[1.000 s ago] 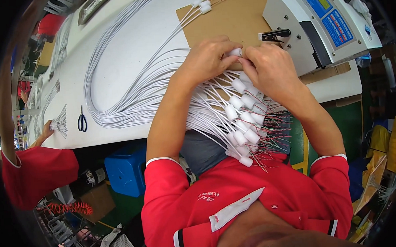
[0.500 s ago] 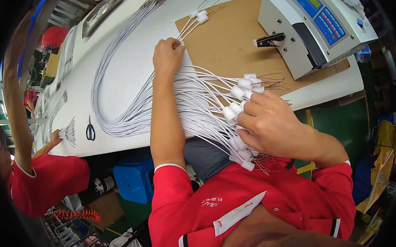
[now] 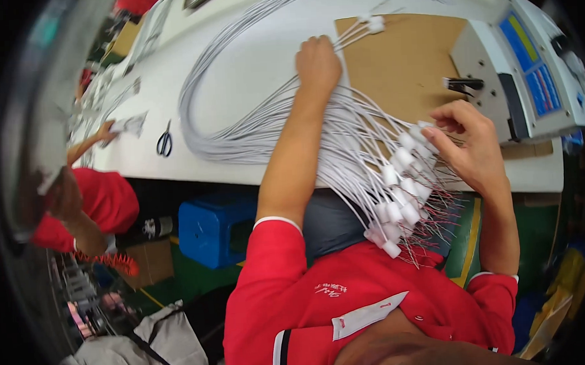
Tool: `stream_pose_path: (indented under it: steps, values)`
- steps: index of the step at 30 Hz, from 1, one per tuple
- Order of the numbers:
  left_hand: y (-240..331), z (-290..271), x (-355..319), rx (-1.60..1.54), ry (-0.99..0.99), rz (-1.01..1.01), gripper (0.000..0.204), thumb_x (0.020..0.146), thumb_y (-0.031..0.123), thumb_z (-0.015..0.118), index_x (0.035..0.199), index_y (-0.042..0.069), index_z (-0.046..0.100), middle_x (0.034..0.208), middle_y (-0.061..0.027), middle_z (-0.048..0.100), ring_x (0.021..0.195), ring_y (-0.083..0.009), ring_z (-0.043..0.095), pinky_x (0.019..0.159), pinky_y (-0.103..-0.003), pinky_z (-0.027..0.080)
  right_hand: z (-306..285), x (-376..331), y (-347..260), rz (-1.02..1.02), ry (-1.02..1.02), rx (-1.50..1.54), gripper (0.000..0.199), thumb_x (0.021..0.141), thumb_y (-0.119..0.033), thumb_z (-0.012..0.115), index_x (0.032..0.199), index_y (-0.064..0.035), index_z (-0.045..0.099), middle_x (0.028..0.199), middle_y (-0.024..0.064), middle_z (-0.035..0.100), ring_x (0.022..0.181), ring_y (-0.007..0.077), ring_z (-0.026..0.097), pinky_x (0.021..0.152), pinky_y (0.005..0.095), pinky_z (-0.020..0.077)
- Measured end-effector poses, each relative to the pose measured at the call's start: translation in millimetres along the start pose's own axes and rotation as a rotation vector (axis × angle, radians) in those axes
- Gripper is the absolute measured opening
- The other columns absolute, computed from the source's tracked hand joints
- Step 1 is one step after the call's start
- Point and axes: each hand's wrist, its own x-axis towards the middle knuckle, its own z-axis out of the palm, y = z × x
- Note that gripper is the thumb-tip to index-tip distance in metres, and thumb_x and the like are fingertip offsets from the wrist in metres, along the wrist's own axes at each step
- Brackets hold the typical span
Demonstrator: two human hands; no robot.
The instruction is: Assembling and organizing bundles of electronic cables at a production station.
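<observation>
A large bundle of white cables [image 3: 245, 135] loops over the table and spills off its near edge. Its near ends carry white cylindrical caps [image 3: 402, 159] with thin reddish twisted wires fanning out, hanging over my lap. My left hand [image 3: 318, 62] is closed around a few cables at the table's middle. Their capped ends [image 3: 376, 25] stick out beyond it over brown cardboard. At the right of the bundle is my right hand [image 3: 470, 142], its thumb and forefinger curved with a gap between them. The thumb tip overlaps one white cap; whether it presses it is unclear.
A white machine [image 3: 487, 76] with a blue panel and black protruding part stands on the cardboard [image 3: 398, 57] at right. Dark-handled scissors [image 3: 165, 141] lie left of the cables. A blue stool [image 3: 210, 232] sits below the table. A co-worker's hand [image 3: 107, 132] holds cables at left.
The view has shifted, moving the scene. My right hand has drawn out from among the caps toward their right side, and its fingers have spread. My left hand still grips the few cables.
</observation>
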Motion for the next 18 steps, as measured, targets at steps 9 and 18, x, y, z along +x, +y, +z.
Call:
stream_pose_path:
  steps: [9, 18]
  values:
    - [-1.3, -0.5, -4.0, 0.06, 0.003, 0.001, 0.013, 0.077, 0.003, 0.062, 0.087, 0.0, 0.07, 0.095, -0.019, 0.068, 0.096, -0.0372, 0.064, 0.079, -0.05, 0.051, 7.7, 6.4, -0.2, 0.024, -0.009, -0.018, 0.022, 0.087, -0.011, 0.077, 0.101, 0.0034, 0.068, 0.087, 0.0087, 0.066, 0.078, 0.0162, 0.061, 0.074, 0.0287, 0.0481]
    - [21.5, -17.3, -6.3, -0.186, 0.315, 0.071, 0.019, 0.075, 0.001, 0.064, 0.094, 0.001, 0.063, 0.089, -0.0174, 0.064, 0.081, -0.0347, 0.065, 0.07, -0.047, 0.053, 0.4, 6.9, 13.7, 0.082, -0.052, 0.004, 0.022, 0.096, -0.011, 0.071, 0.113, 0.0023, 0.067, 0.095, 0.0034, 0.067, 0.085, 0.0099, 0.058, 0.079, 0.0255, 0.0476]
